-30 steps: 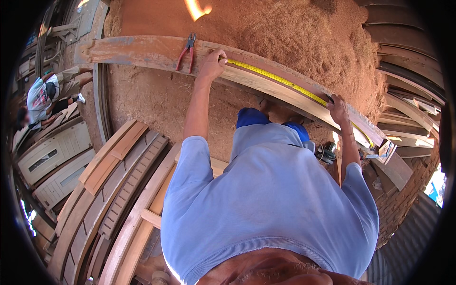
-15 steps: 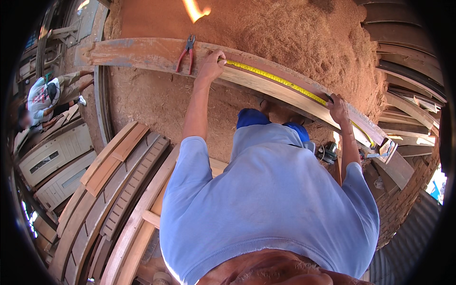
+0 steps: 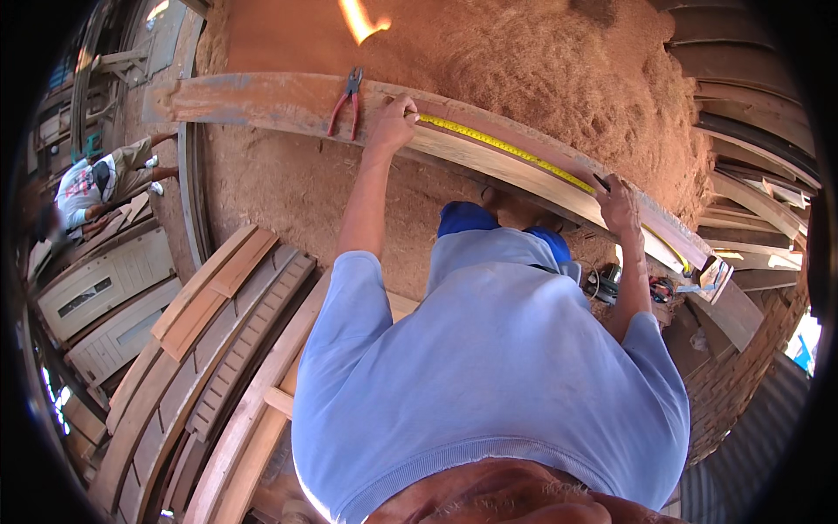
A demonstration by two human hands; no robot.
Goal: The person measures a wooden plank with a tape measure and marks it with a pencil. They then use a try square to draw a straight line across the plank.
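A yellow measuring tape lies stretched along a pale wooden board, which rests on a longer worn plank. My left hand is closed on the tape's left end. Farther right, my right hand is closed around a thin dark stick-shaped marking tool, perhaps a pencil, with its tip beside the tape. The tape runs on past this hand toward the board's right end. Red-handled pliers lie on the plank just left of my left hand.
Sawdust covers the ground beyond the plank. Stacked timber stands at the lower left, more boards at the far right. Another person crouches at the far left near panelled doors. Tools lie below the plank's right end.
My right hand has shifted slightly left and down along the board, and the dark tool's tip now shows more clearly. The left hand stays at the tape's end.
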